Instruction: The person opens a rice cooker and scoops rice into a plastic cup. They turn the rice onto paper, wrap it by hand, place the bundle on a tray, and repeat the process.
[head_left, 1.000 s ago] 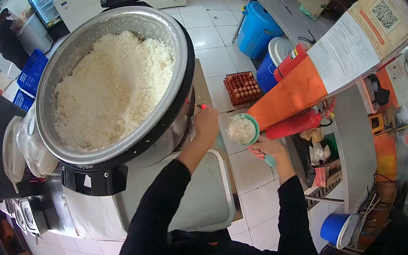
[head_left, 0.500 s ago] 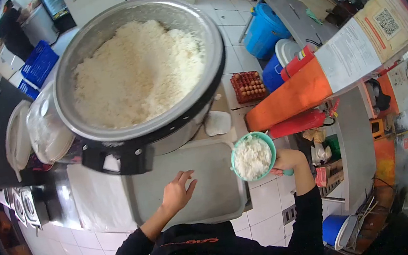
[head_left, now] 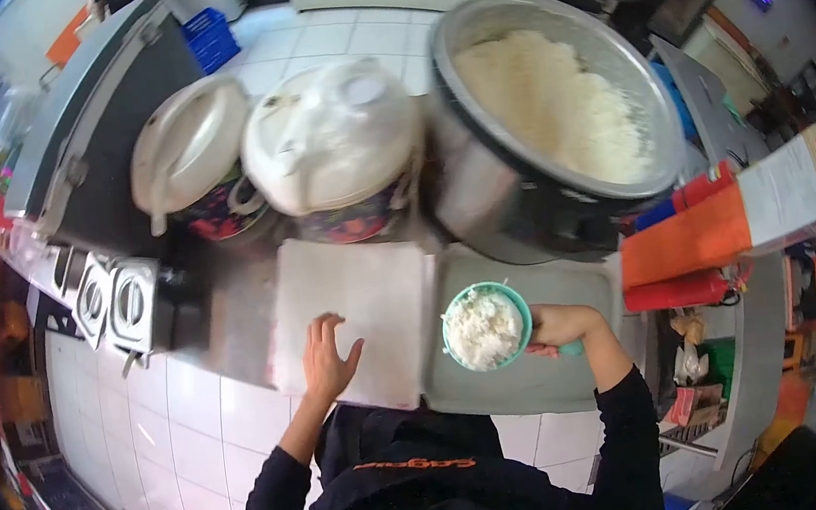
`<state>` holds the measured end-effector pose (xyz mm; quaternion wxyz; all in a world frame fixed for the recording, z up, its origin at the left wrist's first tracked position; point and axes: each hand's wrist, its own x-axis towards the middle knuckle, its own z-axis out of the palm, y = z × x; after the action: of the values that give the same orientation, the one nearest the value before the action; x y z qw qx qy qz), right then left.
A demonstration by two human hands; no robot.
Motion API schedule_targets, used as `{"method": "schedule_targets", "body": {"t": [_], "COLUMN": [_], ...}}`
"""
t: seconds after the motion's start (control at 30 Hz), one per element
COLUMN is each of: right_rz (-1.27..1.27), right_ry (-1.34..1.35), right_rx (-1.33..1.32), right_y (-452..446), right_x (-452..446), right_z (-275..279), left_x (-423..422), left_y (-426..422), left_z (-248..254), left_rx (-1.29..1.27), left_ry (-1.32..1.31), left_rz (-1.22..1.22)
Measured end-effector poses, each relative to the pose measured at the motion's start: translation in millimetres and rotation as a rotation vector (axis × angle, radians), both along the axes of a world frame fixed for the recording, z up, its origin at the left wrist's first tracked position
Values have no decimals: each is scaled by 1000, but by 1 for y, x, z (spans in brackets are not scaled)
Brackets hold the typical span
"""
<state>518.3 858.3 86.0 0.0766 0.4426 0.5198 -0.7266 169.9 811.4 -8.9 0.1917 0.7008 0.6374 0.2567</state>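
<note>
My right hand (head_left: 562, 326) grips the handle of a mint-green scoop (head_left: 523, 326), which is heaped with white rice (head_left: 483, 329). The scoop is above a grey tray (head_left: 563, 378). A few grains cling to its rim. With thumb and fingers apart and nothing in them, my left hand (head_left: 327, 357) is over a stack of pale paper sheets (head_left: 358, 301) left of the tray. Behind the tray stands a big round rice cooker (head_left: 480, 181), uncovered, with a broad mass of cooked rice (head_left: 562, 106) inside.
Two white-lidded flowered pots stand behind the paper: one lid (head_left: 194, 143) at left, the other pot (head_left: 335, 142) with clear plastic over its lid. Metal lidded containers (head_left: 135, 304) are at left. A fire extinguisher (head_left: 679, 291) and an orange panel (head_left: 684, 249) stand right of the tray.
My view has swung left, so the cooker now appears farther right. My left hand has moved from above the tray to above the paper. The filled scoop has come leftward over the tray.
</note>
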Motion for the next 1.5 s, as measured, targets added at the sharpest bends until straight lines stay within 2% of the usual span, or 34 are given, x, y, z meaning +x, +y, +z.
{"method": "schedule_targets", "body": {"t": [0.03,0.1,0.13,0.2,0.3,0.37,0.4,0.47,0.53,0.6,0.7,0.73,0.8,0.97,1.03,1.17,1.23,1.37,1.43,1.5], "right_rz": [-3,-14,-53,93,135,488,479,270,169,205,100,103,-99,-34,-115,-114,-102,-248,-412,-600], "right_ry": [-12,-26,-46,-182,-298,-608,-617,-800,-937,-940,-927,-933,-949,-1002,-984,-933,-698,-504,-392,-422], "right_rx": [35,44,54,126,207,350,341,1050,1125,1275,1163,1162,1189,1161,1278,1199,1044,1087,1321,1684], "right_y": [7,22,29,50,73,83,77,51,10,-34,-77,-72,-65,-69,-62,-65,-61,-64,-72,-67], "right_x": [-26,-76,-96,-135,-176,-195,-200,-214,-253,-267,-275,-279,-288,-278,-282,-276,-266,-254,-246,-230], "right_z": [-7,-33,-46,-67,-90,-97,-101,-96,-59,-62,-97,-107,-125,-130,-135,-119,-99,-94,-83,-53], "left_x": [-26,-68,-80,-93,-95,-96,-97,-97,-99,-101,-102,-101,-98,-95,-95,-99,-99,-114,-129,-142], "left_y": [5,13,14,18,18,18,17,17,18,18,19,21,24,22,20,18,18,11,-1,-6], "left_z": [-4,-13,-19,-35,-45,-47,-49,-51,-51,-49,-44,-43,-42,-47,-50,-48,-50,-53,-47,-52], "left_rx": [-1,-74,-80,-107,-78,-69,-65,-60,-55,-74,-121,-139,-145,-135,-124,-91,-93,16,10,-23], "left_ry": [6,301,299,329,387,399,376,343,322,309,301,309,306,308,280,279,269,201,27,61], "left_rz": [26,-178,-171,-306,-315,-323,-314,-310,-307,-321,-340,-345,-316,-296,-277,-289,-307,-352,-376,-451]}}
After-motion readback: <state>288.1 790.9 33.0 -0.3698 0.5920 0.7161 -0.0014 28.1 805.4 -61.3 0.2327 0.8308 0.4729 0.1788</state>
